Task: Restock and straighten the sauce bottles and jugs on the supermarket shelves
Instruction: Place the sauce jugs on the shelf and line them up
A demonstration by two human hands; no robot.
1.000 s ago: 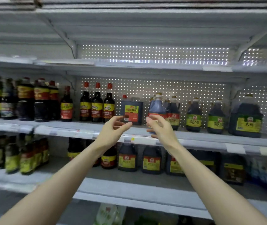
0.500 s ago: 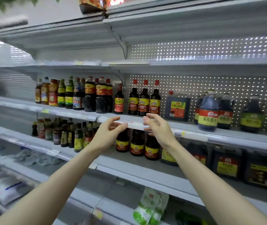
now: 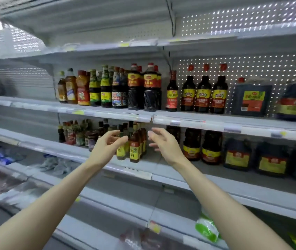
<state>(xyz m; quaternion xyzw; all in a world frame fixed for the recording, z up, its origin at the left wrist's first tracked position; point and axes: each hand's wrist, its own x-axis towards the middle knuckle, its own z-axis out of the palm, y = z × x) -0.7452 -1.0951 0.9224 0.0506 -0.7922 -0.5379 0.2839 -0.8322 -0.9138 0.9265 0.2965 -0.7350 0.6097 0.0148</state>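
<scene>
Bottles (image 3: pixel 134 150) partly hidden behind left hand (image 3: pixel 106 147), seemingly untouched.

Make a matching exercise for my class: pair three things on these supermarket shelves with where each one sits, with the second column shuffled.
Things
1. rectangular dark jug
2. green packet
3. small amber bottle

Places
A. middle shelf, seen between the open left hand and right hand
B. upper stocked shelf, right of the three red-capped bottles
C. lowest shelf in view, towards the right

Pairs: 1-B, 2-C, 3-A
</scene>
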